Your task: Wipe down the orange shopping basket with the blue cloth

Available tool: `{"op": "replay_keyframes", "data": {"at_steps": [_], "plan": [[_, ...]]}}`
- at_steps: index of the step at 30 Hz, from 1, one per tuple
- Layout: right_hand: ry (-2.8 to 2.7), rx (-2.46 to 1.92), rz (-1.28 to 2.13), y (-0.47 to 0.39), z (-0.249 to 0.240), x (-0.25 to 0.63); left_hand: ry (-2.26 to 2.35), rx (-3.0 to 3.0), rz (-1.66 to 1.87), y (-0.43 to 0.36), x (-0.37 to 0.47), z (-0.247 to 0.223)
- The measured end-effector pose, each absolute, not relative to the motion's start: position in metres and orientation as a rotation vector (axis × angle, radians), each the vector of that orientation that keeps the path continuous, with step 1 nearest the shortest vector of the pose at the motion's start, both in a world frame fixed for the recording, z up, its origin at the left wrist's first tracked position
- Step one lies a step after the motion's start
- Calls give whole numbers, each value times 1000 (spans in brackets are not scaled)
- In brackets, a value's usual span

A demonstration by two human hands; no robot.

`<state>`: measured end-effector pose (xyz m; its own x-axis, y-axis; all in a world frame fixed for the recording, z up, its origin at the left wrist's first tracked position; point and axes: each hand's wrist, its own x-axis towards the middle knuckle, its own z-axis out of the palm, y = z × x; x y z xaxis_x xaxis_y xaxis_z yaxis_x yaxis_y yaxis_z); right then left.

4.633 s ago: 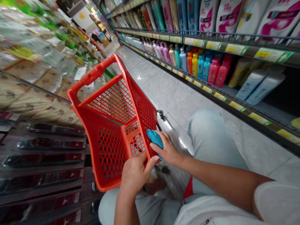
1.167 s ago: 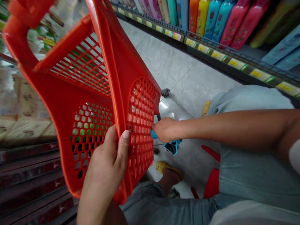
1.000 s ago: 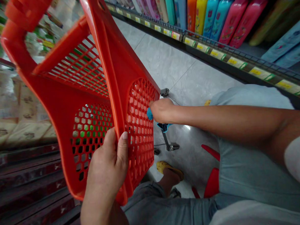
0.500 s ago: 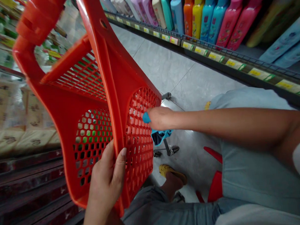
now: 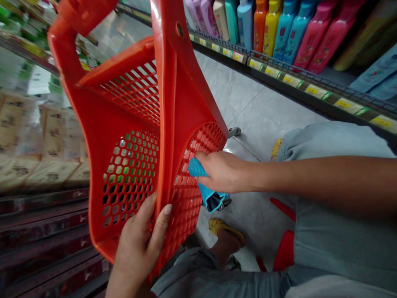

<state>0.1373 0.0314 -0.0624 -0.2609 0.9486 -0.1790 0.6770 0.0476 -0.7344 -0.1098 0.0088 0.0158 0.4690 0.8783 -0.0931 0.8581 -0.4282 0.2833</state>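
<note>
Gripping cart (image 5: pixel 166 106) with left hand (image 5: pixel 138 240), blue cloth (image 5: pixel 204 190) pinched in right hand (image 5: pixel 227 170), handle (image 5: pixel 83 14) cropped, wheel (image 5: pixel 225 204) apparently half-hidden.

- Pale grey, glossy tiled floor (image 5: pixel 240 97) with thin dark joints, running between displays on the left and right.
- On the right, a dark low shelf (image 5: pixel 283 94) with a wire rail (image 5: pixel 313 75) and yellow, white and green price labels (image 5: pixel 292 80) along its front.
- Upright and leaning bottles (image 5: pixel 273 27) in lilac, teal, blue, orange, yellow and pink on that shelf, its back in deep shadow.
- On the left, pale wrapped packs (image 5: pixel 53 139) above dark, blurred rows of packages (image 5: pixel 42 241).
</note>
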Motion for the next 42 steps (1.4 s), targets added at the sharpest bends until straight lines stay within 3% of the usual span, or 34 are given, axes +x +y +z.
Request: {"op": "replay_keyframes", "data": {"at_steps": [7, 13, 21, 27, 33, 38, 42], "plan": [[-1856, -1762, 956, 29, -52, 146, 1480, 2423, 115, 4, -96, 20], [-2052, -1550, 918, 11, -43, 130, 1722, 2445, 14, 3, -76, 28], [-1694, -2067, 573, 47, -42, 174, 1871, 2438, -137, 4, -72, 29], [-1976, -1698, 569, 36, -37, 149, 1938, 2502, -105, 16, -65, 26], [-1655, -2040, 429, 60, -35, 175, 1920, 2535, -94, 21, -63, 24], [-2034, -1625, 468, 48, -40, 153, 1832, 2551, -127, 25, -63, 25], [-1784, -1862, 393, 56, -45, 152, 1797, 2539, -108, 27, -68, 23]]}}
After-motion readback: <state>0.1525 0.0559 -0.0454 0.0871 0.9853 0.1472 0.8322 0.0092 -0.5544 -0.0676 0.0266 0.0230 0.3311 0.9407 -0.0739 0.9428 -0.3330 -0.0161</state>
